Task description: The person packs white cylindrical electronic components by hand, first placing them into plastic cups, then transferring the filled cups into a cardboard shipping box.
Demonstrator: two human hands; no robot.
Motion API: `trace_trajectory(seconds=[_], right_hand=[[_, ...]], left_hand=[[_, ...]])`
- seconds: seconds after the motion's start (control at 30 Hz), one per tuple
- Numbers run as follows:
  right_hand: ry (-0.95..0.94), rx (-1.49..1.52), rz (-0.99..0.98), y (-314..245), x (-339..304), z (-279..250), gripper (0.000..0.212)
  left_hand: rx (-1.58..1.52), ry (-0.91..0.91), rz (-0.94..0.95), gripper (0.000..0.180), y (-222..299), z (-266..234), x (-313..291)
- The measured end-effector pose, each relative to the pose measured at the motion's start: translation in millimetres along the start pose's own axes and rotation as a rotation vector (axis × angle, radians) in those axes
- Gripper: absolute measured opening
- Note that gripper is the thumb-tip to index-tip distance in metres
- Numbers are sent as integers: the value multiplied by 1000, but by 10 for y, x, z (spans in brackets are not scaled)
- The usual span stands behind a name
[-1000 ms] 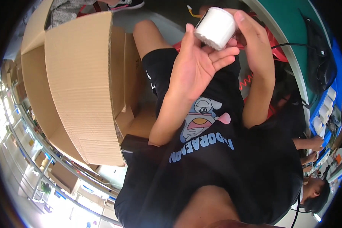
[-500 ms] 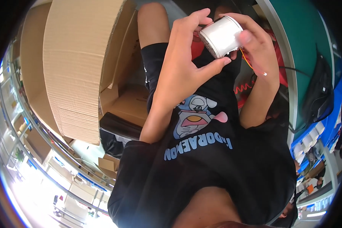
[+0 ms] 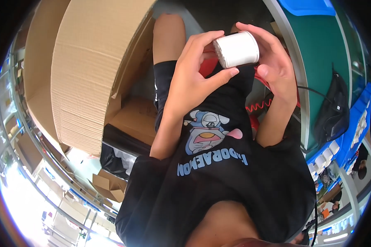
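Note:
A short white cylinder (image 3: 237, 49) with a ribbed, darker left end is held up over my lap between both hands. My left hand (image 3: 193, 74) grips its left end, fingertips at the upper edge and thumb along the underside. Around the right end curls my right hand (image 3: 276, 57), its thumb bent and lifted off the surface; some of its fingers are hidden behind the cylinder. What the far side of the cylinder looks like cannot be seen.
A large open cardboard box (image 3: 86, 70) stands close on my left. To the right is a green-topped table (image 3: 305, 45) with a black pouch (image 3: 334, 107) and a blue tray (image 3: 309, 6). A red coiled cord (image 3: 257, 106) hangs behind my right forearm. White parts fill blue bins (image 3: 327, 154).
The cylinder has turned in my hands and sits slightly lower. My right thumb has come off its side. The thin coloured wires that hung from it are out of sight.

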State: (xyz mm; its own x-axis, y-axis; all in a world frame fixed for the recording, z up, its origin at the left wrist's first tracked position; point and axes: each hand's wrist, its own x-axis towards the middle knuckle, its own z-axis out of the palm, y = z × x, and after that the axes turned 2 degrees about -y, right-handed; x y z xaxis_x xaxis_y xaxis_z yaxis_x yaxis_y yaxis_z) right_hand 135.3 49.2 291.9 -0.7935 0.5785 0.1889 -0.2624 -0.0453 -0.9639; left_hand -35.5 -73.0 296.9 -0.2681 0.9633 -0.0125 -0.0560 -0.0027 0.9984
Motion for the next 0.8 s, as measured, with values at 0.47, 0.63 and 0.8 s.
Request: trace_trajectory(seconds=[0.47,0.63,0.8], right_hand=[[440,-52,105,-109,-98,312,49],[503,-172,-9,-243,-93,40,56],[708,-427,-75,-481,88,-342,58]], left_hand=[[220,-102,354,85,-123,-106,274],[-178,-88,-70,54,-1375,21,653],[-207,87,-481,26,-2926,-278,459]])
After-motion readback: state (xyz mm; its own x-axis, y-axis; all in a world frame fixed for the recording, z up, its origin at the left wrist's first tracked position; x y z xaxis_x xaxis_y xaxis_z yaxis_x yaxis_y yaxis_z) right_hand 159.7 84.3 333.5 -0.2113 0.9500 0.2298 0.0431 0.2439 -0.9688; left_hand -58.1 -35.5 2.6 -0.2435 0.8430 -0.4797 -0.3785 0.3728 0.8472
